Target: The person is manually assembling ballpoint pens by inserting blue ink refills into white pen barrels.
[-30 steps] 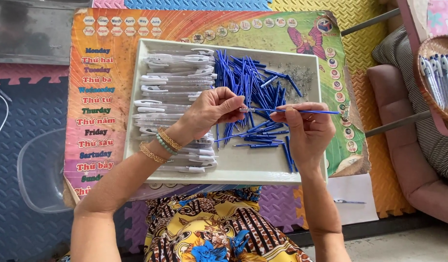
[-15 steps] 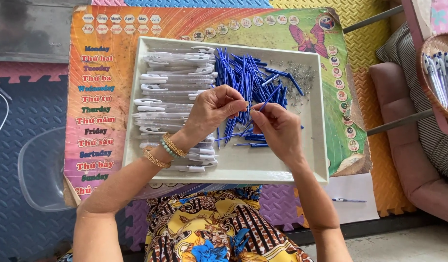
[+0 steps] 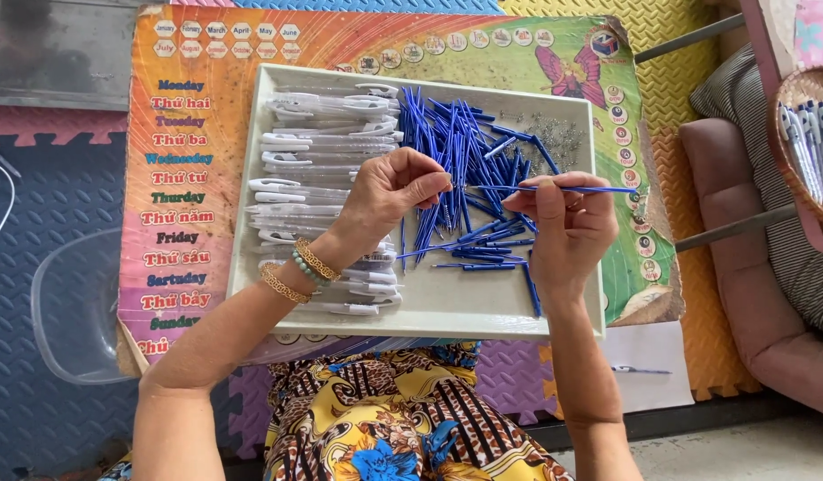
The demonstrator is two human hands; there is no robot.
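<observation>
Both hands work above the white tray [image 3: 447, 312]. My right hand [image 3: 567, 227] pinches a blue pen refill [image 3: 572, 188] held level over the tray. My left hand [image 3: 393, 187] has its fingertips pressed together at the refill's left tip. Loose blue refills [image 3: 456, 142] lie heaped mid-tray; clear pen barrels [image 3: 313, 151] are stacked at its left side.
</observation>
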